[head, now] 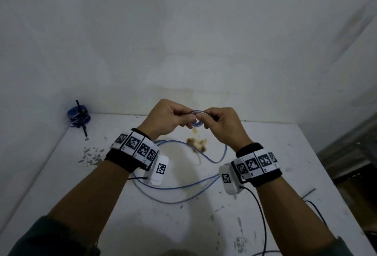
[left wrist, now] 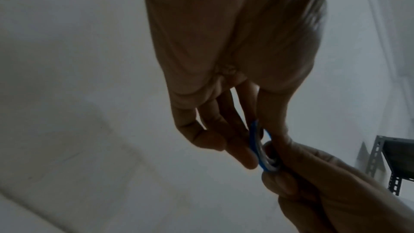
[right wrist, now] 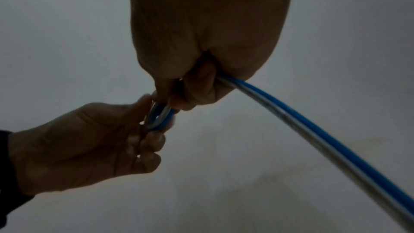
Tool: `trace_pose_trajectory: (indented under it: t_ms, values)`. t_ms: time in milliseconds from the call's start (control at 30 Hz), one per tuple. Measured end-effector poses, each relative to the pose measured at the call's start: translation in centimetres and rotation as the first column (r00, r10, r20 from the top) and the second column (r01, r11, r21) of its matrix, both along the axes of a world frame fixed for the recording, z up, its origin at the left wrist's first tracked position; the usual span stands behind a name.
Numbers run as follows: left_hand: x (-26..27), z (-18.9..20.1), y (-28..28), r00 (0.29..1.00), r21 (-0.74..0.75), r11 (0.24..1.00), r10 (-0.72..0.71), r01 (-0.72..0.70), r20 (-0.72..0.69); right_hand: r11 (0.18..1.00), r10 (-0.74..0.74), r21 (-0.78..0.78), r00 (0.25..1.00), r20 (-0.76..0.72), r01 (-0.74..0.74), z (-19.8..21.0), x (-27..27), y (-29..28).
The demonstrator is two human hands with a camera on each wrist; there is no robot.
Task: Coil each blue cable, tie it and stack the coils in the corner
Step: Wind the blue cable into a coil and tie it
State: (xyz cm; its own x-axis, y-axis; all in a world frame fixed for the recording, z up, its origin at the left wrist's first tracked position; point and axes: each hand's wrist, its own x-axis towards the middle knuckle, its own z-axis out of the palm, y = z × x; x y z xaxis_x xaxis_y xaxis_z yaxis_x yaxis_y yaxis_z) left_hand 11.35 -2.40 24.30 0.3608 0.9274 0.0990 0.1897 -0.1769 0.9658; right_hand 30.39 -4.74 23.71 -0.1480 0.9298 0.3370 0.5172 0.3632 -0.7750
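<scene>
White table, stained; loose blue cable mid-surface; tied coils stacked far-left corner

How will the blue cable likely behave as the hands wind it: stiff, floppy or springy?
Probably flexible: the blue cable lies in loose curves on the table. Likely a little springy: both the left hand and right hand pinch the small loop.
</scene>
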Motion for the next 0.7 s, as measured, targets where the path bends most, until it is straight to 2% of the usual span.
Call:
trace_pose_trajectory:
  t_ms: [67, 167, 267, 300, 333, 400, 500, 567, 633, 700]
  values:
    - [0.5, 0.0, -0.1, 0.992, 0.0, 0.998, 0.065, -0.065, 0.111, 0.998, -0.056, 0.011, 0.986, -0.158, 0.059, 0.1, -0.5, -0.2]
    - [1.7, -0.2, -0.7, 0.946, -0.073, 0.99, 0.14, -0.123, 0.293, 0.977, -0.182, 0.023, 0.892, -0.413, 0.21, -0.5, -2.3, -0.9]
    - [3.1, -0.4, -1.6, 0.896, -0.174, 0.976, 0.194, -0.133, 0.4, 0.94, -0.29, -0.005, 0.79, -0.54, 0.342, -1.4, -4.1, -1.0]
    - [3.3, -0.6, -1.8, 0.883, -0.206, 0.971, 0.203, -0.125, 0.422, 0.933, -0.306, -0.008, 0.777, -0.55, 0.361, -1.5, -4.4, -0.9]
    - [3.3, -0.8, -1.9, 0.875, -0.238, 0.965, 0.205, -0.108, 0.438, 0.93, -0.304, 0.012, 0.789, -0.533, 0.367, -1.7, -4.3, -0.7]
    - [3.0, -1.2, -2.1, 0.882, -0.266, 0.962, 0.18, -0.065, 0.435, 0.935, -0.262, 0.11, 0.868, -0.422, 0.336, -2.0, -3.5, -0.2]
    - [2.0, -1.5, -1.9, 0.952, -0.147, 0.984, 0.134, -0.096, 0.274, 0.94, -0.184, 0.26, 0.969, -0.167, 0.223, -1.9, -1.7, 0.5]
    - [1.4, -1.2, -1.6, 0.972, -0.054, 0.99, 0.136, -0.128, 0.193, 0.95, -0.122, 0.285, 0.992, -0.034, 0.126, -1.8, -0.8, 0.7]
    - [1.0, -0.8, -1.2, 0.978, 0.007, 0.991, 0.131, -0.134, 0.163, 0.966, -0.062, 0.25, 0.998, 0.001, 0.06, -1.4, -0.4, 0.8]
    - [1.4, -0.6, -1.0, 0.969, 0.042, 0.985, 0.156, -0.167, 0.189, 0.966, -0.073, 0.246, 0.996, -0.052, 0.084, -1.2, -0.7, 0.5]
